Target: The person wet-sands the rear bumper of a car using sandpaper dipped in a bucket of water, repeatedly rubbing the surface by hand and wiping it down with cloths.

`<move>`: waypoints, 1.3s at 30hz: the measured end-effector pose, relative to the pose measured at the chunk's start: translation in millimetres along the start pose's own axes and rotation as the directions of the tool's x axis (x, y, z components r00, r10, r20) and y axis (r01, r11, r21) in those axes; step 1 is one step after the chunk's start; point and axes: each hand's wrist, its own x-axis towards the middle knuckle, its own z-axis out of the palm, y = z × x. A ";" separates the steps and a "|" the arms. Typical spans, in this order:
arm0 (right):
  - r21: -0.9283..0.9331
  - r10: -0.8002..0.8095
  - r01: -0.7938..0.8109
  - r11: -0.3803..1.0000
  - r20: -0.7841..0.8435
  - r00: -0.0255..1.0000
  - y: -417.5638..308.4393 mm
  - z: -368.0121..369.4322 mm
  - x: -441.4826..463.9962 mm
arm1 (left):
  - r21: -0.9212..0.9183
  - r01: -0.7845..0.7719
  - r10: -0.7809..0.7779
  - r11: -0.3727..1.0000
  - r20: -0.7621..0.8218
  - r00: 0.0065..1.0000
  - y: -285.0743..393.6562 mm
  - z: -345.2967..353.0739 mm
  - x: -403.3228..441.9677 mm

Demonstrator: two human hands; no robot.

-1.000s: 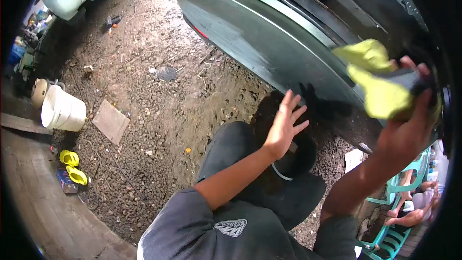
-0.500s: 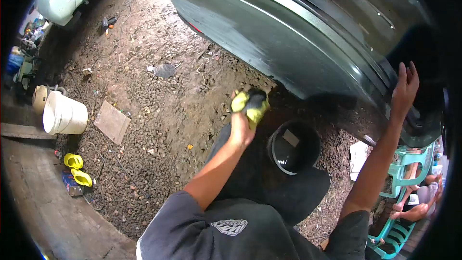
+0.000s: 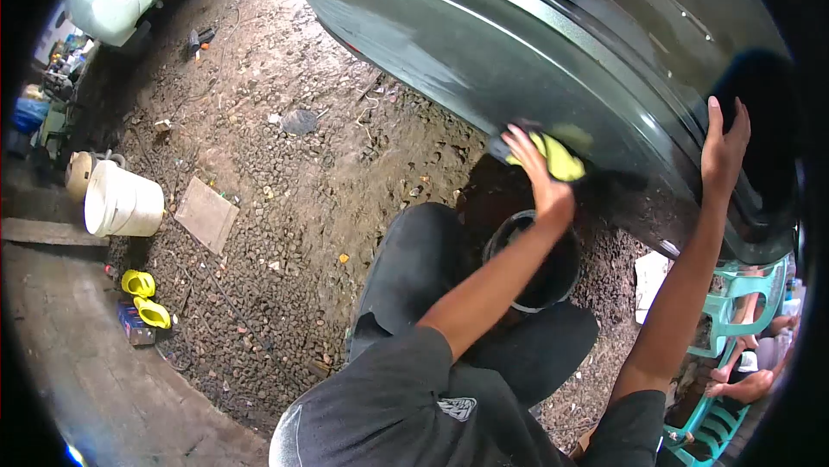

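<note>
My left hand [image 3: 542,175] presses a yellow and grey cloth [image 3: 560,157] against the lower side of a dark green car panel [image 3: 484,52]. My right hand [image 3: 725,149] rests with its fingers spread on the dark upper part of the car, near the window edge, and holds nothing. A black bucket [image 3: 560,270] stands on the ground between my knees, partly hidden under my left forearm.
A white bucket [image 3: 123,200], a flat tile [image 3: 206,216] and yellow clogs [image 3: 152,312] are at the left. A light-coloured vehicle [image 3: 112,5] stands at the upper left. Beside green chairs [image 3: 716,320] at the right, a person's legs [image 3: 744,385] show.
The cloth was in my right hand first, then in my left hand over my knee. Now my left hand has carried it up and right onto the panel. My right hand stays on the car.
</note>
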 end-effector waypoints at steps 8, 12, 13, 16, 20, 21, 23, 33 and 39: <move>-0.100 -0.001 0.003 0.995 0.020 1.000 -5.5 -4.2 -12.1 | 0.331 -0.211 0.295 0.920 -0.228 0.928 24.4 -53.6 138.1; -0.069 -0.003 0.005 0.998 0.022 1.000 -0.3 -3.5 -13.3 | 0.394 -0.435 0.401 0.810 0.170 0.900 36.5 1.9 30.1; -0.052 -0.012 0.013 0.999 0.019 1.000 0.3 -3.9 -13.6 | 0.385 -0.452 0.379 0.804 0.254 0.890 37.4 6.2 21.4; -0.051 -0.056 0.056 0.997 0.004 0.998 -2.8 -4.4 -13.9 | 0.378 -0.497 0.490 0.781 0.121 0.863 48.8 -20.0 72.4; -0.081 -0.091 0.091 0.993 0.001 0.996 0.6 0.1 -14.8 | 0.505 -0.559 0.640 0.657 0.019 0.768 55.3 -81.9 200.5; -0.093 -0.091 0.091 0.992 0.004 0.996 -0.1 1.4 -13.8 | 0.507 -0.594 0.679 0.624 0.025 0.734 60.5 -99.1 232.2; -0.122 -0.087 0.089 0.989 0.015 0.996 -4.4 0.5 -13.2 | 0.434 -0.615 0.675 0.658 0.021 0.737 69.6 -131.0 294.9; -0.121 -0.121 0.123 0.985 0.028 0.992 -12.6 -2.9 -9.8 | -0.124 -0.306 0.311 0.944 0.016 0.950 76.3 -211.0 486.3; -0.138 -0.080 0.084 0.987 0.035 0.996 -9.9 -0.3 -10.4 | 0.083 -0.432 0.438 0.898 -0.081 0.895 26.2 -182.6 392.5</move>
